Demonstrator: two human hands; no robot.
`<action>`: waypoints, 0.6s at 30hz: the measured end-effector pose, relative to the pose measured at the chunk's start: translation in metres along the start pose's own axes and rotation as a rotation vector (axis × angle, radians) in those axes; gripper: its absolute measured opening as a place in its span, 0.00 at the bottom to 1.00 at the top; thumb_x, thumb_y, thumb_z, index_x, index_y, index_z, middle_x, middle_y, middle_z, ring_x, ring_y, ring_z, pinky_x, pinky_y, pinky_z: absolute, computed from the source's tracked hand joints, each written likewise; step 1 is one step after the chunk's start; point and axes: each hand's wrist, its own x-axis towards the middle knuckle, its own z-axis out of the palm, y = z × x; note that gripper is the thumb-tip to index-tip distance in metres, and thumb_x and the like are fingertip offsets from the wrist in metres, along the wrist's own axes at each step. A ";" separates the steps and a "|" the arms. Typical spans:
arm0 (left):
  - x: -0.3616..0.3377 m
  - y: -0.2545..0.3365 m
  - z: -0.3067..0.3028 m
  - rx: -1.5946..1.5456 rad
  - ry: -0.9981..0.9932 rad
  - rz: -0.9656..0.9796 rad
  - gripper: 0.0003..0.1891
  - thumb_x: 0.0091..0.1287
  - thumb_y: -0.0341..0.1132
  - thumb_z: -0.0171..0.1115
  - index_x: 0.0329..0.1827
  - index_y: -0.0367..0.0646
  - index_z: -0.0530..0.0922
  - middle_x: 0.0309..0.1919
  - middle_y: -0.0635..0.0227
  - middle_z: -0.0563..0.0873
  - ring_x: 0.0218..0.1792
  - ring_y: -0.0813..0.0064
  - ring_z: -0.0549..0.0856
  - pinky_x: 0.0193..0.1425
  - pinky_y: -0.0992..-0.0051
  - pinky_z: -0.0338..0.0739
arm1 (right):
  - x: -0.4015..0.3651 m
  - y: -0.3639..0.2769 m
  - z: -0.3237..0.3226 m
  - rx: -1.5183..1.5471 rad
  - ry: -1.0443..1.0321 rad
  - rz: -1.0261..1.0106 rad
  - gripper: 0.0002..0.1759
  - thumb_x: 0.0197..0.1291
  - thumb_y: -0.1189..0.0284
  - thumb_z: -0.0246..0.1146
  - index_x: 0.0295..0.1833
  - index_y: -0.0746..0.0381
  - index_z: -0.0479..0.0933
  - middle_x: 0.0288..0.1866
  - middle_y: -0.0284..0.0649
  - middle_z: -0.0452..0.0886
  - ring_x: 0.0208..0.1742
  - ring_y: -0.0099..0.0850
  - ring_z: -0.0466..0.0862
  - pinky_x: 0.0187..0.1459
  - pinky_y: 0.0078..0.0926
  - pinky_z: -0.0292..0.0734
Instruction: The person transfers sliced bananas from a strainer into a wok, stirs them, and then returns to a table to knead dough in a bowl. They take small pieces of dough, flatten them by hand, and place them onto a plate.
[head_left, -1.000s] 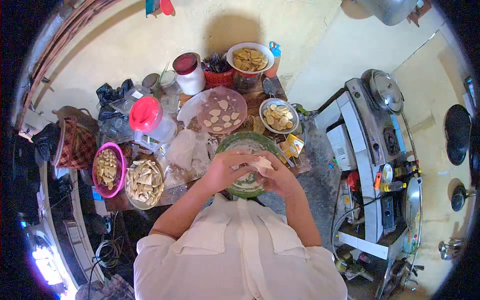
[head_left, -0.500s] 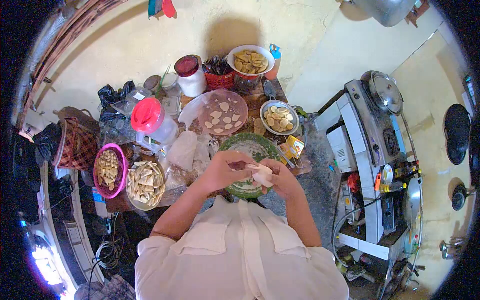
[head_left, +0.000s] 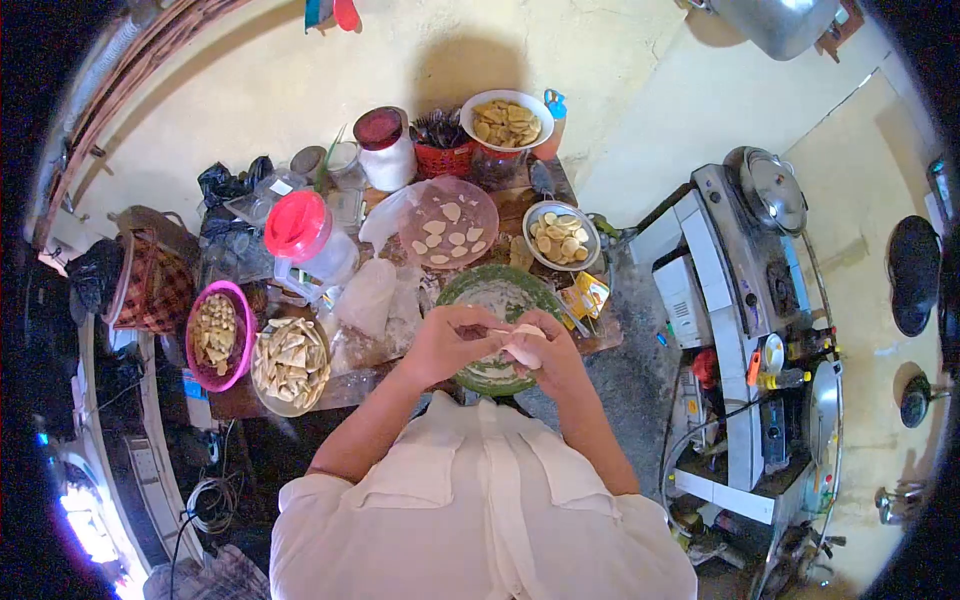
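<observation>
A pale, soft piece of dough (head_left: pixel 525 346) is between my two hands, over the near part of a green tray (head_left: pixel 505 287) dusted with white flour. My right hand (head_left: pixel 555 358) is wrapped round the dough. The fingers of my left hand (head_left: pixel 448 343) pinch at its left edge. Beyond the green tray, a pinkish round plate (head_left: pixel 424 213) holds several flat pale dough pieces. To the right of that plate stands a metal bowl (head_left: pixel 590 258) of round pale slices.
A pink basket (head_left: pixel 246 363) and a plate of cut pieces (head_left: pixel 291 366) sit at the left. Near them stands a red-lidded jug (head_left: pixel 298 226). A white bowl (head_left: pixel 507 97) of yellowish slices is at the back. A stove (head_left: pixel 745 250) is on the right.
My right hand has closed further over the dough and turned slightly, so less of the dough shows. My left hand stays close against it. The view has shifted a little.
</observation>
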 end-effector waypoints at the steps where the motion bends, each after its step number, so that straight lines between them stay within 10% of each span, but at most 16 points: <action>1: -0.001 0.001 0.000 -0.015 0.016 -0.019 0.08 0.58 0.30 0.66 0.39 0.37 0.83 0.33 0.66 0.84 0.33 0.79 0.81 0.38 0.79 0.75 | 0.000 0.000 0.001 0.017 0.014 0.004 0.11 0.52 0.73 0.63 0.41 0.60 0.71 0.32 0.38 0.80 0.29 0.28 0.82 0.18 0.18 0.74; 11: 0.001 -0.035 -0.025 -0.277 0.284 -0.108 0.11 0.60 0.29 0.65 0.44 0.34 0.81 0.33 0.66 0.84 0.35 0.79 0.82 0.43 0.78 0.77 | 0.017 0.020 -0.063 0.685 -0.150 -0.007 0.21 0.53 0.66 0.61 0.51 0.60 0.67 0.38 0.38 0.76 0.33 0.27 0.79 0.29 0.23 0.80; 18: -0.002 -0.021 -0.043 -0.217 0.349 0.038 0.13 0.61 0.30 0.64 0.47 0.34 0.79 0.39 0.67 0.83 0.39 0.78 0.81 0.45 0.78 0.77 | 0.035 0.029 -0.092 -0.694 0.258 -0.244 0.19 0.59 0.64 0.58 0.54 0.59 0.68 0.41 0.38 0.78 0.35 0.27 0.79 0.35 0.23 0.76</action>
